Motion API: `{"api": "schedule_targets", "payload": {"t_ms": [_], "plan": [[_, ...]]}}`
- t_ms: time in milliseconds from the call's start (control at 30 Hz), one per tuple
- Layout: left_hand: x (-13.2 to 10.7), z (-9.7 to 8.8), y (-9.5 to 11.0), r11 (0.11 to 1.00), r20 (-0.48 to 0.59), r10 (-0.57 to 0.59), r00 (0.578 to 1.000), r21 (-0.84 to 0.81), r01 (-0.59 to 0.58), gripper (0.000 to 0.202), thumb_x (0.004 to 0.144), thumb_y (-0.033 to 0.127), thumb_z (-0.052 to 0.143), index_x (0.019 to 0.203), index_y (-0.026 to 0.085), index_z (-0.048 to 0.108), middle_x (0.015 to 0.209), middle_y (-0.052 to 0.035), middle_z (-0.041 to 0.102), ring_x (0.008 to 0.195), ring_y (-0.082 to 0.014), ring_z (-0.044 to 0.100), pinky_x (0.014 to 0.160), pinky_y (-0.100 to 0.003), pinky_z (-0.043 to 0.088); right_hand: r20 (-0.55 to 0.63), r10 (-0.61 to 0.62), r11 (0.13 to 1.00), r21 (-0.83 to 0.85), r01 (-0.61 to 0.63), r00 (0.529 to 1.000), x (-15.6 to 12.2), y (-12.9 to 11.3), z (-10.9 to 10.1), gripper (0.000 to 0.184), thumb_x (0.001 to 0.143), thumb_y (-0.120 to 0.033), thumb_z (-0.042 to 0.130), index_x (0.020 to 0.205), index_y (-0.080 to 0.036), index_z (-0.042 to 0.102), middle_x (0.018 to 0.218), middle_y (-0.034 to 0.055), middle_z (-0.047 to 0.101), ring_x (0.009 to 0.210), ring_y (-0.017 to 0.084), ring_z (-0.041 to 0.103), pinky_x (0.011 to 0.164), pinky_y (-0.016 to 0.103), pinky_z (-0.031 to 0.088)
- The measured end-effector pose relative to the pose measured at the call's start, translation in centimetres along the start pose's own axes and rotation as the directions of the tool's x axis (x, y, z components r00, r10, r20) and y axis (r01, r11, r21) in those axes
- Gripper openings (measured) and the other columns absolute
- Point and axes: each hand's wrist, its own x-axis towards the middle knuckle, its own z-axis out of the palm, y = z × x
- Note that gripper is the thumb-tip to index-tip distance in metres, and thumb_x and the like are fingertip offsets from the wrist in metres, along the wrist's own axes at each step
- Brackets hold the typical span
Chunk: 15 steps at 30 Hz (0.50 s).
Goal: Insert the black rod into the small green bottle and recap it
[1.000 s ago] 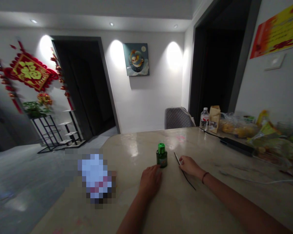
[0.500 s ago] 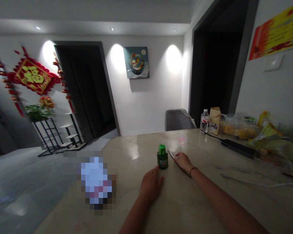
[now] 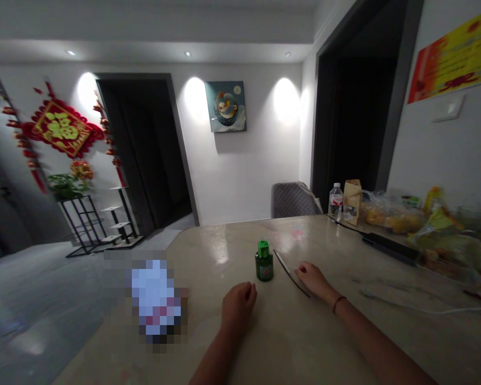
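Green glass and a brighter green cap mark the small bottle (image 3: 264,262), which stands upright on the pale stone table (image 3: 304,342), roughly at the centre of the near end. Its cap is on and neither hand has hold of it, so as far as the view shows nothing has yet been opened or lifted. The left hand (image 3: 237,305) rests on the tabletop at about 7 o'clock from the bottle, near it but not touching, the fingers curled loosely into a soft fist with nothing inside. The right hand (image 3: 311,277) lies at about 4 o'clock from the bottle, palm down and fingers spread flat, its fingertips against the near end of a thin dark strip (image 3: 289,270) that lies flat just beside the bottle at 3 o'clock. Whether the fingers pinch the strip or only press on it I cannot tell. Well apart, out at 2 o'clock along the wall, stand a water bottle (image 3: 335,201), a paper bag (image 3: 351,201) and plastic-wrapped food (image 3: 388,211). A white cable (image 3: 425,307) trails across the table at 3 o'clock.
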Motion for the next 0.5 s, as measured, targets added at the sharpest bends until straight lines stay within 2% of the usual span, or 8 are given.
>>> {"api": "schedule_targets", "payload": {"t_ms": [100,300,500], "plan": [[-0.1,0.1,-0.2,0.999,-0.047,-0.040,0.998,-0.002,0.040,0.036,0.084,0.035,0.029,0.056,0.018,0.045,0.058,-0.0001,0.050,0.054,-0.0103,0.041,0.054,-0.023,0.025,-0.016,-0.028,1.000,0.002,0.028,0.999,-0.5,0.0,0.0,0.018,0.074,-0.026,0.043,0.059,-0.017,0.047,0.061,0.0028,0.056,0.058,0.013,0.049,0.054,0.022,0.032],[-0.3,0.1,-0.1,0.998,-0.032,-0.055,0.998,0.001,0.055,0.038,0.084,0.037,0.029,0.054,0.018,0.043,0.053,0.0009,0.046,0.049,-0.0092,0.036,0.051,-0.023,0.021,-0.019,-0.012,1.000,0.026,0.013,1.000,-0.6,-0.1,0.0,0.017,0.074,-0.024,0.042,0.058,-0.019,0.043,0.061,0.0025,0.056,0.059,0.014,0.050,0.055,0.022,0.032],[-0.4,0.0,0.0,0.998,0.014,-0.044,0.999,0.045,0.044,0.038,0.084,0.036,0.029,0.056,0.017,0.047,0.055,0.0000,0.050,0.051,-0.0094,0.039,0.052,-0.023,0.022,0.072,0.032,0.994,0.107,-0.039,0.997,-0.9,-0.3,-1.0,0.017,0.072,-0.021,0.041,0.055,-0.018,0.044,0.057,0.0020,0.055,0.056,0.013,0.050,0.053,0.022,0.032]]}}
